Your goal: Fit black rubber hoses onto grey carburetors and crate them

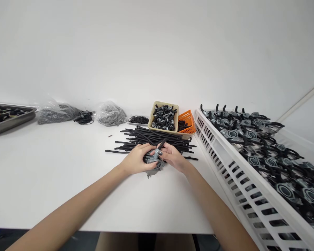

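A grey metal carburetor [154,168] is gripped in my left hand [137,158], whose thumb and fingers wrap round its body from the left. A short black rubber tube [162,143] sticks up at a slant from the carburetor's top. My right hand [173,157] is closed at that top end, thumb and fingers pinched about the base of the tube; its fingertips are partly hidden. Just behind both hands lies a loose pile of black rubber hoses [159,134], spread sideways on the white table [99,198].
On the right stands a long white crate [225,157] of carburetors with black hoses. Behind the pile are a cream basket [149,115] of capped parts, an orange basket [190,120] and a dish of black rings [138,119]. Plastic bags [111,113] and a metal tray [13,122] stand leftward.
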The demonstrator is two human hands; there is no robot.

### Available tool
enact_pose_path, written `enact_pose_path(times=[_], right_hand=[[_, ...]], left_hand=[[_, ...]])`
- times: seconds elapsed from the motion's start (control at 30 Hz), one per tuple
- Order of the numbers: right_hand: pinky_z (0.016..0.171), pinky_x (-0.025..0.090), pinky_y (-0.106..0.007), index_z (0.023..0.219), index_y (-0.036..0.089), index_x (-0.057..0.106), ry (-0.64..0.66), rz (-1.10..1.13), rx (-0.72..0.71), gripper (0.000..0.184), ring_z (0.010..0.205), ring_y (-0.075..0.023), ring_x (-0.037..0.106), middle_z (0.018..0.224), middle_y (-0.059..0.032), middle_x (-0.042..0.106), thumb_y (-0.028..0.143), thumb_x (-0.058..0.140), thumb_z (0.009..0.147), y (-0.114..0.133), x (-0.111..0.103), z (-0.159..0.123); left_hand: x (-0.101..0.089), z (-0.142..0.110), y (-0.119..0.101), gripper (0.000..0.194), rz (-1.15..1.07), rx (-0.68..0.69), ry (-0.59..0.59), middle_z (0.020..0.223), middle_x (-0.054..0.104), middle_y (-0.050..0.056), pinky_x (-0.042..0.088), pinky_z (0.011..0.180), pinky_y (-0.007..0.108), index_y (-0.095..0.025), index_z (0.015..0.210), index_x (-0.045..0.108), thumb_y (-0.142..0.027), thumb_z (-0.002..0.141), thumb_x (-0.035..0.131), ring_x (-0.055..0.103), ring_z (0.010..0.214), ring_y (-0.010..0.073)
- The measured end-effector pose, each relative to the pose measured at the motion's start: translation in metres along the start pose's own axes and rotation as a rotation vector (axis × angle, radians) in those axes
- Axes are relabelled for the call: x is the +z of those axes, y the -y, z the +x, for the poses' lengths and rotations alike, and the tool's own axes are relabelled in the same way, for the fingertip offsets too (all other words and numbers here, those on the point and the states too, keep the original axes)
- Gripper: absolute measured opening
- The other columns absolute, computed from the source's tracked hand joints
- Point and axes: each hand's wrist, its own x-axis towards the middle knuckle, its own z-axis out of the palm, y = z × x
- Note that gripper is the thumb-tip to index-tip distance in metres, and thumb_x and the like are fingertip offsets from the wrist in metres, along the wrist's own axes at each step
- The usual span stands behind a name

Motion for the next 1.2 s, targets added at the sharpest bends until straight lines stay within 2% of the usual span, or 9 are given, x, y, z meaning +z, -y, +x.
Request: enact_pose_path(times=[0.2, 0.33, 0.43, 0.5, 0.57, 0.67, 0.9, 1.07, 1.2], right_hand=[[0.061, 0.038, -0.023, 0.079, 0.020, 0.048, -0.025, 0.138, -0.013, 0.037, 0.063, -0.0092, 0.050, 0.072, 0.0039, 0.056, 0.028, 0.082, 0.068, -0.003, -0.005, 0.000], [0.067, 0.043, -0.025, 0.093, 0.022, 0.049, 0.029, 0.036, -0.001, 0.038, 0.074, -0.0134, 0.059, 0.082, -0.0006, 0.066, 0.030, 0.079, 0.073, 0.001, -0.003, -0.001], [0.076, 0.047, -0.028, 0.107, 0.022, 0.053, 0.002, -0.075, -0.011, 0.046, 0.086, -0.0161, 0.064, 0.086, -0.0022, 0.069, 0.033, 0.080, 0.072, 0.004, 0.003, 0.000], [0.083, 0.048, -0.030, 0.109, 0.021, 0.057, -0.010, -0.105, -0.034, 0.046, 0.089, -0.0164, 0.064, 0.088, -0.0025, 0.069, 0.034, 0.081, 0.071, 0.004, 0.005, 0.001], [0.085, 0.048, -0.031, 0.104, 0.019, 0.061, 0.009, -0.120, -0.050, 0.041, 0.091, -0.0167, 0.064, 0.090, -0.0038, 0.069, 0.037, 0.079, 0.072, 0.003, 0.005, 0.001], [0.082, 0.048, -0.030, 0.100, 0.017, 0.061, 0.047, -0.110, -0.034, 0.037, 0.091, -0.0171, 0.064, 0.094, -0.0056, 0.069, 0.038, 0.078, 0.074, 0.002, 0.001, 0.000], [0.064, 0.040, -0.023, 0.098, 0.020, 0.051, 0.047, -0.005, -0.002, 0.032, 0.069, -0.0110, 0.056, 0.094, -0.0059, 0.071, 0.033, 0.073, 0.080, 0.001, -0.003, -0.001], [0.064, 0.039, -0.024, 0.093, 0.020, 0.049, 0.047, 0.031, -0.011, 0.031, 0.069, -0.0113, 0.055, 0.092, -0.0048, 0.070, 0.030, 0.074, 0.079, -0.001, -0.005, -0.002], [0.069, 0.046, -0.027, 0.094, 0.021, 0.048, 0.043, 0.001, -0.002, 0.037, 0.075, -0.0142, 0.061, 0.090, -0.0044, 0.070, 0.035, 0.077, 0.076, 0.001, -0.003, -0.002]], left_hand=[[-0.001, 0.000, -0.001, 0.041, 0.012, -0.004, -0.004, 0.096, 0.066, 0.005, 0.044, 0.087, 0.034, -0.017, 0.113, 0.061, -0.034, 0.076, 0.065, 0.062, 0.091, 0.0211], [0.001, -0.001, 0.001, 0.042, 0.023, 0.006, 0.001, 0.096, 0.066, 0.005, 0.045, 0.086, 0.034, -0.017, 0.113, 0.061, -0.033, 0.075, 0.065, 0.062, 0.090, 0.0213], [0.003, -0.001, 0.004, 0.045, 0.048, 0.015, 0.000, 0.102, 0.066, 0.007, 0.044, 0.087, 0.036, -0.019, 0.116, 0.059, -0.034, 0.073, 0.064, 0.063, 0.093, 0.0235], [0.004, -0.002, 0.006, 0.048, 0.061, 0.022, -0.003, 0.106, 0.066, 0.009, 0.044, 0.088, 0.036, -0.019, 0.118, 0.057, -0.035, 0.073, 0.064, 0.062, 0.096, 0.0246], [0.004, -0.001, 0.007, 0.039, 0.066, 0.025, 0.006, 0.097, 0.065, 0.007, 0.044, 0.085, 0.035, -0.018, 0.109, 0.059, -0.036, 0.074, 0.063, 0.061, 0.090, 0.0231], [0.002, 0.000, 0.005, 0.024, 0.054, 0.017, 0.019, 0.083, 0.061, 0.003, 0.044, 0.078, 0.032, -0.018, 0.091, 0.061, -0.037, 0.075, 0.062, 0.059, 0.079, 0.0190], [-0.001, 0.000, -0.001, 0.040, 0.008, 0.010, 0.015, 0.096, 0.066, 0.005, 0.044, 0.086, 0.033, -0.020, 0.112, 0.060, -0.035, 0.076, 0.064, 0.062, 0.090, 0.0215], [-0.001, -0.001, 0.000, 0.042, 0.009, 0.009, 0.013, 0.098, 0.066, 0.005, 0.044, 0.088, 0.034, -0.019, 0.114, 0.061, -0.034, 0.075, 0.065, 0.062, 0.090, 0.0214], [0.001, -0.001, 0.002, 0.042, 0.021, 0.018, 0.014, 0.098, 0.067, 0.006, 0.044, 0.087, 0.033, -0.019, 0.113, 0.061, -0.034, 0.074, 0.064, 0.062, 0.090, 0.0214]])
